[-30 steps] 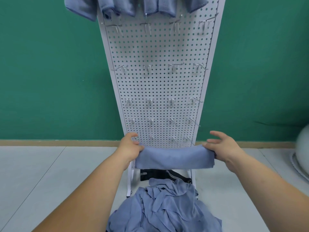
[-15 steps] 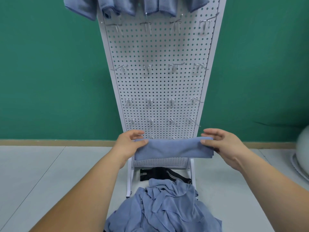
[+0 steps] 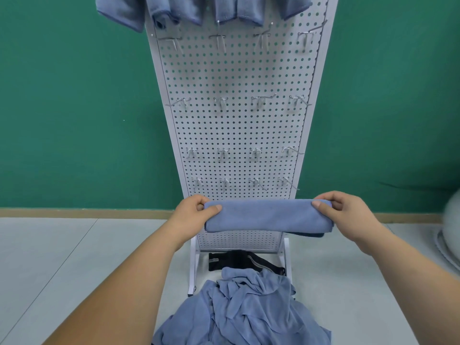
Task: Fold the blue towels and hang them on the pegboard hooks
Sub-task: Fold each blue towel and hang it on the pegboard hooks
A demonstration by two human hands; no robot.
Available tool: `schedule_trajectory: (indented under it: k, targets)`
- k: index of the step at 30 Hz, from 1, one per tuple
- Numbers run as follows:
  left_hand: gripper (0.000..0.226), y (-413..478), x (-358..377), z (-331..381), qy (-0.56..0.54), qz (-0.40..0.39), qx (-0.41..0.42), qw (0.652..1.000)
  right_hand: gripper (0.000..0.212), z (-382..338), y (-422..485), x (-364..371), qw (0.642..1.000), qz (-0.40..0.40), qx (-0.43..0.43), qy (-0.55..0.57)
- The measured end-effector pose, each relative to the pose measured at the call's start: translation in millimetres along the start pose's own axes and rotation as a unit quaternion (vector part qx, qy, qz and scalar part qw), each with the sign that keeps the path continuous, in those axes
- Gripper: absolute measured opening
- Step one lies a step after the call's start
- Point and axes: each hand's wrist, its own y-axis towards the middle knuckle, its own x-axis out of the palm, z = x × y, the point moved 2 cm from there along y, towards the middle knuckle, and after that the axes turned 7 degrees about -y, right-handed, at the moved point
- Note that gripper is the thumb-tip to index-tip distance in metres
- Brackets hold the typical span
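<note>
The hung towels [image 3: 199, 8] and the top of the pegboard [image 3: 236, 75] are cut off by the upper edge. A band of the pegboard's holes is hidden by the folded towel [image 3: 266, 215], behind which the fingers of the left hand [image 3: 193, 216] and the right hand [image 3: 347, 212] are largely concealed. The towel pile [image 3: 249, 312] is cropped below, and a black item [image 3: 244, 260] is partly covered by it. A pale rounded object [image 3: 451, 232] at the right edge is blurred and cut off.

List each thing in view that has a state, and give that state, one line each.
Folded towel: folded, held level at both ends.
Left hand: gripping the towel's left end.
Right hand: gripping the towel's right end.
Hung towels: draped at the pegboard's top.
Towel pile: crumpled, unfolded, on the floor.
Lower hooks: bare.
</note>
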Motion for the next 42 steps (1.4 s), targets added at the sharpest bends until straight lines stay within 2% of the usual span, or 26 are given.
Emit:
schedule_trajectory:
  k: [3,5,8,10,12,14,17,20,23,27,31,34,35,37,42]
  targets:
    - [0.027,1.2,0.0,0.3,-0.068,-0.002,-0.010,0.998,0.013,-2.6,0.9,0.0,0.997,-0.012,0.018,0.073]
    - [0.023,1.3,1.0,-0.8,-0.084,0.010,-0.012,0.996,0.026,-3.6,0.8,1.0,0.990,-0.045,0.038,0.125]
    - [0.021,-0.1,0.7,-1.1,-0.093,0.029,-0.006,0.995,0.048,-4.1,-1.9,1.5,0.986,-0.120,0.037,0.109]
    - [0.025,-0.8,-1.7,-0.6,-0.099,0.005,-0.003,0.995,0.044,-2.3,-2.8,0.2,0.989,-0.124,0.036,0.071]
    - [0.031,-2.0,-3.9,-0.9,-0.084,-0.035,-0.003,0.996,0.030,2.4,-1.8,-2.4,0.993,-0.098,0.039,0.042]
    - [0.027,-1.8,-4.7,-2.4,-0.050,-0.056,-0.004,0.997,0.020,8.7,-0.1,-5.4,0.996,-0.076,0.038,0.021]
    - [0.015,1.3,-4.7,-6.7,0.020,-0.017,0.011,1.000,0.014,12.6,1.6,-6.7,0.997,-0.070,0.033,0.013]
    - [0.025,6.0,-2.8,-13.2,0.125,0.007,0.019,0.992,0.011,8.1,1.1,-2.1,0.996,-0.092,0.019,0.001]
    - [0.036,5.8,4.6,-17.2,0.128,-0.007,-0.016,0.992,0.013,9.9,0.7,5.3,0.994,-0.106,0.027,-0.030]
    - [0.034,-1.7,20.9,-6.8,0.184,-0.003,-0.015,0.983,0.016,13.7,1.4,13.3,0.995,-0.079,0.049,-0.046]
    - [0.030,-9.3,37.3,3.0,0.133,-0.012,-0.008,0.991,0.012,-5.3,-2.8,24.6,0.998,-0.036,0.044,-0.036]
    - [0.018,-10.6,46.4,7.6,0.111,-0.010,0.015,0.994,0.012,-24.6,-10.7,39.6,0.999,-0.020,0.027,-0.032]
    - [0.027,-11.6,49.6,8.3,0.109,-0.017,0.017,0.994,0.012,-31.0,-14.2,45.5,0.999,-0.016,0.017,-0.032]
    - [0.035,-13.3,56.8,9.7,0.096,-0.036,0.023,0.994,0.015,-39.5,-22.3,60.7,0.999,-0.023,0.003,-0.026]
    - [0.026,-23.1,74.3,11.1,-0.023,-0.035,0.003,0.999,0.023,-55.6,-44.8,101.1,0.998,-0.062,-0.012,0.018]
